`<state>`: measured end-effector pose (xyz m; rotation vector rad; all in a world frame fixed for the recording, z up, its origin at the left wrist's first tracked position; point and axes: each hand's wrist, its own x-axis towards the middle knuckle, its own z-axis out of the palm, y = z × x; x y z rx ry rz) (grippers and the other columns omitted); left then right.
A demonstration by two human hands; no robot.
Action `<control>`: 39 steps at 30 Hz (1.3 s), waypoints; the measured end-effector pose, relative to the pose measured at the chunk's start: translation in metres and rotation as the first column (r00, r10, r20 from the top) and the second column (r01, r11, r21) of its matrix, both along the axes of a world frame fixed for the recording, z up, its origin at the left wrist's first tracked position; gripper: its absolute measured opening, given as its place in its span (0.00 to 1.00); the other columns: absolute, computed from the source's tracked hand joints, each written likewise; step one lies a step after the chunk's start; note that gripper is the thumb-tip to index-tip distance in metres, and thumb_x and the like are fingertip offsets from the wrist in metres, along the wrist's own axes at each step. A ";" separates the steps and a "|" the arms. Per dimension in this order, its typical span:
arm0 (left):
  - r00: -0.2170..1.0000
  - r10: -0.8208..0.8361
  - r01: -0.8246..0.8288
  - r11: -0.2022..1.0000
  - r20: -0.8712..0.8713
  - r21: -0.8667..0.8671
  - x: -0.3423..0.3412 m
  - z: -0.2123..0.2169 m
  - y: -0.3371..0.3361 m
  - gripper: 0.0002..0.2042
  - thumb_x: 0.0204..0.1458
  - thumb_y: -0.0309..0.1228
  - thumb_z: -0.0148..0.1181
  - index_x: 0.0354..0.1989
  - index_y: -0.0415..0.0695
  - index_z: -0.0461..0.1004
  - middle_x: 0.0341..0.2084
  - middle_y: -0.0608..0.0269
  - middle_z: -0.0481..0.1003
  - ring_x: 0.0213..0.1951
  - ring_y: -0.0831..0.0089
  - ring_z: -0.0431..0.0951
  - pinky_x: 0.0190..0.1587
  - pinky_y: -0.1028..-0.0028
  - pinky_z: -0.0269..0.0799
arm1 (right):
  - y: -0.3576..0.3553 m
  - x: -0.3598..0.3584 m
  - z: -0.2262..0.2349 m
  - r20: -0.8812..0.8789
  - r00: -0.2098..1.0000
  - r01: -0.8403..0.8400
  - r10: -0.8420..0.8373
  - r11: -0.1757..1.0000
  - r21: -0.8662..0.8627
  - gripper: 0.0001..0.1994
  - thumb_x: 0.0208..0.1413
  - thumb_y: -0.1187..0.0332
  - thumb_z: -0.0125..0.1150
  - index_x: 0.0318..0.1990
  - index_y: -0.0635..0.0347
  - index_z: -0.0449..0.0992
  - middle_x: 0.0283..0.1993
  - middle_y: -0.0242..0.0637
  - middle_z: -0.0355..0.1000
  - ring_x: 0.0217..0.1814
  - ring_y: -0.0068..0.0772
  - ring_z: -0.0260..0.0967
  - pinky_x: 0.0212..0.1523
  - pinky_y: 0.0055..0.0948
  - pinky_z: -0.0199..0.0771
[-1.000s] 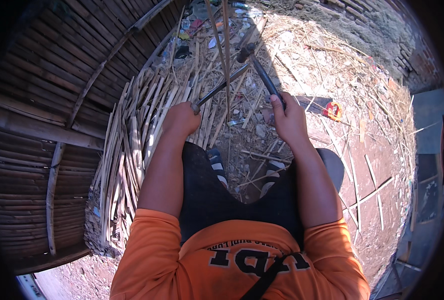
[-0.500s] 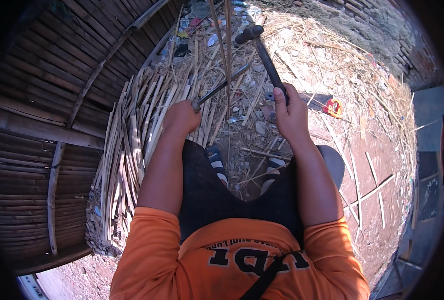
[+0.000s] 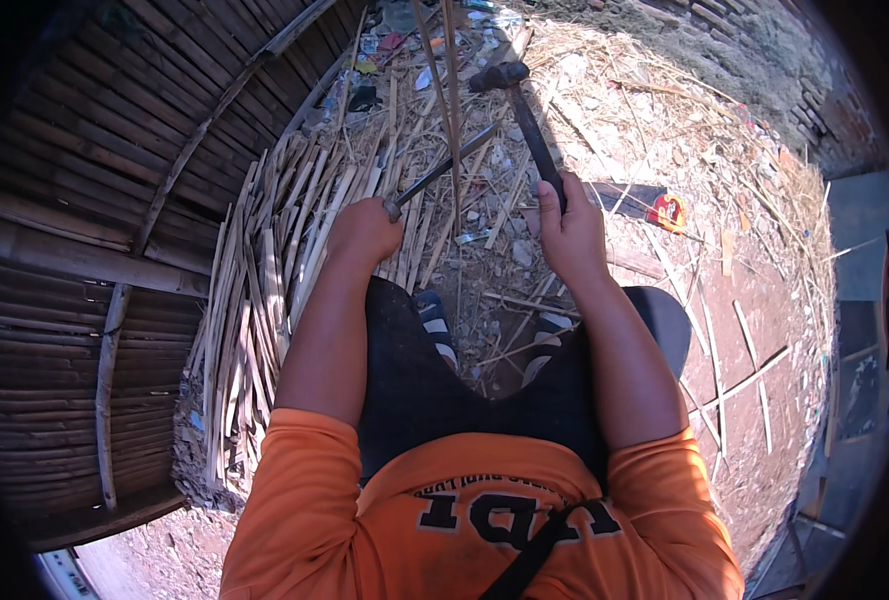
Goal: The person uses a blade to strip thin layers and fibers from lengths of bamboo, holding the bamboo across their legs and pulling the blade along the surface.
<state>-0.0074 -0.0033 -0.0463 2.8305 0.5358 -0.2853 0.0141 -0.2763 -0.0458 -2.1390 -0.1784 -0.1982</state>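
Note:
My left hand (image 3: pixel 364 232) is closed round the handle of a long narrow knife (image 3: pixel 444 172), with a metal collar at my fist. Its dark blade points forward and right. The blade crosses two thin upright bamboo strips (image 3: pixel 452 95); whether it is wedged into them I cannot tell. My right hand (image 3: pixel 572 228) grips a hammer (image 3: pixel 535 132) by the lower handle, thumb along the shaft. The dark hammer head is up, beyond the knife's tip and apart from it in the picture. The strips' lower ends come down between my hands.
A pile of split bamboo strips (image 3: pixel 264 290) lies at my left, beside a slatted bamboo wall (image 3: pixel 74 200). A handsaw with a red and yellow handle (image 3: pixel 668 213) lies right of my right hand. Shavings and rubble cover the ground ahead; a brick wall (image 3: pixel 764 65) stands far right.
The hammer head has come down slightly toward me, and my right hand has shifted a little. The upright strips lean slightly further left. My left hand stays nearly still.

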 end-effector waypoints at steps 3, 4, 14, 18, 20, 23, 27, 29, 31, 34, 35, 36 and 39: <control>1.000 -0.005 0.005 1.000 0.013 0.004 0.004 -0.001 -0.003 0.16 0.53 0.40 0.61 0.44 0.42 0.81 0.42 0.46 0.81 0.47 0.47 0.80 0.52 0.53 0.76 | -0.002 0.008 -0.026 -0.134 0.991 -0.047 0.018 0.974 -0.220 0.19 0.68 0.51 0.52 0.45 0.61 0.73 0.29 0.57 0.76 0.35 0.65 0.76 0.37 0.54 0.73; 1.000 0.005 -0.005 1.000 0.013 0.000 0.005 -0.006 0.000 0.17 0.52 0.41 0.63 0.43 0.42 0.81 0.42 0.46 0.81 0.47 0.47 0.80 0.52 0.53 0.75 | -0.001 0.011 -0.029 -0.154 0.988 -0.068 0.030 0.967 -0.245 0.19 0.68 0.51 0.52 0.44 0.61 0.73 0.28 0.58 0.76 0.35 0.66 0.76 0.37 0.55 0.72; 1.000 0.022 -0.023 1.000 -0.012 -0.017 0.007 -0.015 0.006 0.18 0.51 0.43 0.65 0.43 0.42 0.80 0.42 0.45 0.81 0.48 0.48 0.80 0.53 0.54 0.75 | 0.002 0.001 -0.018 -0.065 0.998 -0.016 0.006 0.989 -0.147 0.20 0.68 0.49 0.51 0.48 0.60 0.72 0.30 0.56 0.77 0.35 0.64 0.76 0.37 0.53 0.73; 1.000 -0.009 0.009 1.000 -0.023 0.000 0.011 -0.015 0.004 0.18 0.51 0.42 0.65 0.43 0.41 0.80 0.42 0.44 0.81 0.48 0.47 0.80 0.53 0.54 0.75 | 0.000 0.011 -0.031 -0.181 0.983 -0.044 -0.003 0.966 -0.256 0.20 0.68 0.50 0.51 0.45 0.62 0.72 0.31 0.59 0.76 0.39 0.66 0.76 0.40 0.55 0.73; 1.000 -0.031 0.031 1.000 0.003 0.006 0.009 -0.018 0.007 0.18 0.51 0.41 0.64 0.43 0.40 0.80 0.42 0.44 0.81 0.48 0.46 0.80 0.53 0.54 0.75 | 0.000 0.010 -0.021 -0.146 0.989 -0.011 -0.013 0.987 -0.162 0.20 0.68 0.50 0.50 0.44 0.62 0.72 0.31 0.59 0.76 0.39 0.66 0.76 0.40 0.55 0.73; 1.000 -0.023 0.023 1.000 -0.015 0.012 0.007 -0.022 0.010 0.18 0.51 0.41 0.64 0.44 0.40 0.80 0.43 0.43 0.81 0.48 0.46 0.80 0.53 0.53 0.75 | 0.004 0.000 0.004 -0.053 0.999 0.006 -0.007 1.000 -0.018 0.20 0.68 0.51 0.49 0.45 0.62 0.73 0.30 0.59 0.76 0.40 0.66 0.77 0.41 0.55 0.73; 0.999 -0.024 0.024 1.000 -0.023 0.012 0.009 -0.022 0.007 0.19 0.51 0.41 0.63 0.45 0.40 0.80 0.43 0.44 0.81 0.48 0.46 0.80 0.53 0.54 0.75 | 0.003 0.001 -0.019 -0.134 0.991 -0.006 -0.013 0.991 -0.137 0.21 0.69 0.51 0.48 0.47 0.62 0.73 0.33 0.59 0.77 0.41 0.66 0.76 0.43 0.55 0.73; 0.999 -0.024 0.025 0.999 -0.045 0.027 0.014 -0.018 0.002 0.19 0.51 0.41 0.63 0.45 0.40 0.80 0.43 0.44 0.81 0.48 0.46 0.80 0.53 0.54 0.75 | 0.000 0.010 -0.038 -0.232 0.973 -0.076 -0.012 0.926 -0.369 0.21 0.69 0.50 0.48 0.48 0.62 0.74 0.35 0.59 0.77 0.42 0.67 0.76 0.44 0.55 0.74; 0.998 -0.019 0.020 1.000 -0.054 0.022 0.012 -0.016 0.002 0.19 0.51 0.42 0.63 0.44 0.40 0.80 0.43 0.45 0.81 0.48 0.46 0.80 0.53 0.54 0.75 | 0.003 0.010 -0.032 -0.231 0.973 -0.069 0.001 0.955 -0.289 0.21 0.69 0.50 0.48 0.48 0.62 0.74 0.36 0.60 0.77 0.42 0.67 0.76 0.44 0.56 0.74; 0.999 -0.020 0.021 1.000 -0.039 0.015 0.011 -0.023 0.007 0.18 0.52 0.42 0.63 0.44 0.40 0.80 0.43 0.45 0.81 0.49 0.47 0.80 0.53 0.54 0.75 | 0.006 0.009 -0.022 -0.143 0.990 -0.017 -0.011 0.981 -0.191 0.22 0.69 0.50 0.48 0.48 0.62 0.75 0.32 0.57 0.77 0.38 0.65 0.76 0.41 0.55 0.73; 0.999 -0.023 0.023 1.000 -0.029 0.014 0.011 -0.026 0.010 0.19 0.52 0.42 0.63 0.44 0.40 0.80 0.43 0.45 0.81 0.49 0.48 0.80 0.53 0.55 0.75 | 0.004 0.009 -0.015 -0.101 0.995 0.003 -0.017 0.990 -0.138 0.22 0.69 0.50 0.48 0.48 0.62 0.74 0.30 0.56 0.77 0.36 0.65 0.76 0.40 0.55 0.73; 0.999 -0.017 0.017 1.000 -0.038 0.015 0.011 -0.027 0.010 0.19 0.52 0.42 0.63 0.44 0.40 0.80 0.43 0.45 0.81 0.49 0.48 0.80 0.53 0.55 0.75 | 0.003 0.008 -0.009 -0.060 0.998 0.023 -0.028 0.996 -0.084 0.22 0.69 0.49 0.49 0.48 0.61 0.74 0.29 0.55 0.77 0.35 0.64 0.76 0.38 0.55 0.73; 0.999 -0.005 0.006 1.000 -0.049 0.022 0.013 -0.030 0.010 0.18 0.51 0.42 0.63 0.44 0.41 0.81 0.43 0.46 0.81 0.48 0.48 0.81 0.53 0.55 0.75 | 0.005 0.008 -0.019 0.039 0.998 0.056 -0.055 0.998 -0.010 0.21 0.69 0.49 0.49 0.46 0.61 0.72 0.27 0.56 0.76 0.32 0.65 0.75 0.36 0.55 0.71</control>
